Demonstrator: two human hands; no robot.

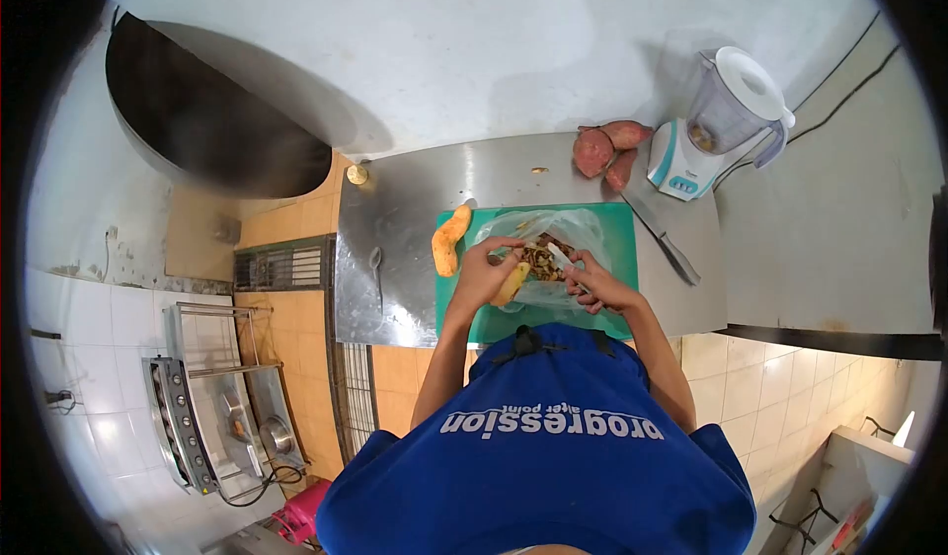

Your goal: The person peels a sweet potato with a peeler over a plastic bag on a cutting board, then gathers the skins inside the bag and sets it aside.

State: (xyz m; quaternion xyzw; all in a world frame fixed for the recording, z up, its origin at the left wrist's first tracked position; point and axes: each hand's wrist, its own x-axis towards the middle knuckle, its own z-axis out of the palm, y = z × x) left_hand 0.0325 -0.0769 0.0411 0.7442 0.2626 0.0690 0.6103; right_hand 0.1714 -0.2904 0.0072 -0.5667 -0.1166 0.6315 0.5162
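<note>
My left hand (484, 277) is closed around a yellow root vegetable (511, 286) with pale, peeled-looking skin. A small white tool that looks like a peeler (560, 254) is in my right hand (597, 286), its tip angled toward the left hand. Beneath both hands a clear plastic bag (585, 227) lies spread open, with dark and yellowish peelings (540, 261) inside. The bag rests on a green cutting board (620, 249). Another curved yellow root vegetable (450, 241) lies at the board's left edge.
On the steel table (405, 219), a kitchen knife (671, 251) lies right of the board. Reddish sweet potatoes (604, 148) and a blender (716, 120) stand at the back right. A spoon (376, 274) and a small pale round object (357, 174) lie to the left.
</note>
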